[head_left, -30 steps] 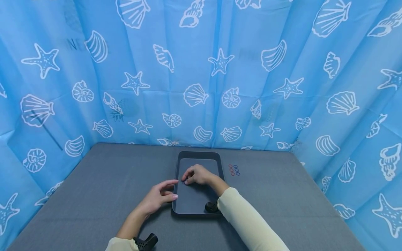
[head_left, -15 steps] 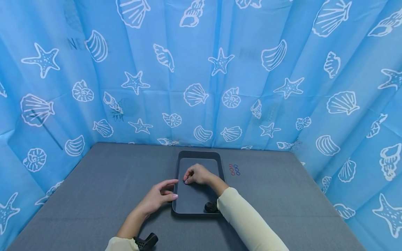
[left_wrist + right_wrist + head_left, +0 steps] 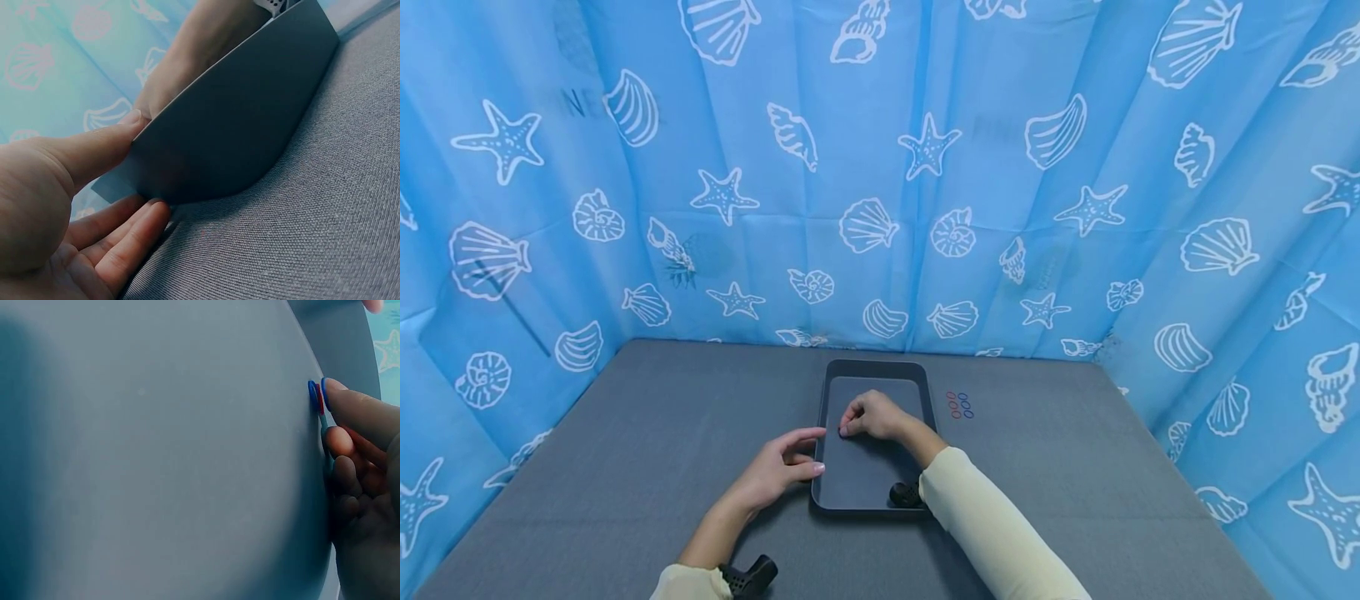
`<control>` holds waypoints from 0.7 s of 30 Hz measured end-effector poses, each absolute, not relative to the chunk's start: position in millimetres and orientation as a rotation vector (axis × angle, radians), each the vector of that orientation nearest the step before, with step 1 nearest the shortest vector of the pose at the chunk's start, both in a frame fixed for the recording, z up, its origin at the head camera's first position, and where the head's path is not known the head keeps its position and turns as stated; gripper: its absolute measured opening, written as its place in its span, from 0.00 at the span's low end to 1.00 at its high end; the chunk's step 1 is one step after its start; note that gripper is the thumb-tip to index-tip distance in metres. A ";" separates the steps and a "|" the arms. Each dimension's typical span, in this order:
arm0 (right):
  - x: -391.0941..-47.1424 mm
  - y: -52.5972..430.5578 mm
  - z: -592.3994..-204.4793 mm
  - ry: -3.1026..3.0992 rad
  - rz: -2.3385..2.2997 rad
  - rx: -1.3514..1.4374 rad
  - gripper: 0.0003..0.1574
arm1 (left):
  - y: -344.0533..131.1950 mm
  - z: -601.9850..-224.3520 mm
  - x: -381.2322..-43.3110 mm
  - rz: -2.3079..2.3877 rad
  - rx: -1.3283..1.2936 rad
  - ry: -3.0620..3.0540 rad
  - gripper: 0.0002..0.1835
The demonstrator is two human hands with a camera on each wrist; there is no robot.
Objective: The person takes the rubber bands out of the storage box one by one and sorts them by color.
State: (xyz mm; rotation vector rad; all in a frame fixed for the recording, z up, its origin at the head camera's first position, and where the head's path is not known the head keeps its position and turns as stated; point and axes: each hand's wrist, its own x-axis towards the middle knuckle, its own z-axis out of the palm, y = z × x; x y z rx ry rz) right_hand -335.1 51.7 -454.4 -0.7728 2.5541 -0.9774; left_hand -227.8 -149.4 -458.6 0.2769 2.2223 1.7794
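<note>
A dark grey rectangular tray (image 3: 859, 487) lies in the middle of the table. My left hand (image 3: 773, 472) is at its left side, index fingertip and thumb at the rim. From the left wrist, the thumb touches the top edge of the tray's outer wall (image 3: 244, 112), while the other fingertips reach its lower edge. Inside the tray, low over its floor, my right hand (image 3: 876, 416) pinches small rings between thumb and fingers. In the right wrist view a blue ring (image 3: 324, 394) lies against the thumb tip, with a red ring (image 3: 320, 400) and another blue ring (image 3: 312, 394) beside it.
Right of the tray, several small oval rings lie on the grey table (image 3: 1037, 467): red rings (image 3: 953, 406) in one column, blue rings (image 3: 966, 406) in another. A blue curtain (image 3: 880, 167) with white shells stands behind. Each wrist wears a black camera mount (image 3: 752, 577).
The fingers of my right hand have shifted very slightly, and less of the dark blue bit shows at their tips. My left hand and the tray stay in place.
</note>
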 end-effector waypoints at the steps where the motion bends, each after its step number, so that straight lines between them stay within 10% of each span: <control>1: -335.1 51.8 -454.3 2.556 -0.977 -0.771 0.03 | -149.1 -455.1 -225.9 1.780 0.285 2.221 0.29; 21: -334.0 55.1 -449.8 2.502 -1.133 -0.703 0.05 | -145.7 -439.5 -216.7 1.752 0.268 2.247 0.29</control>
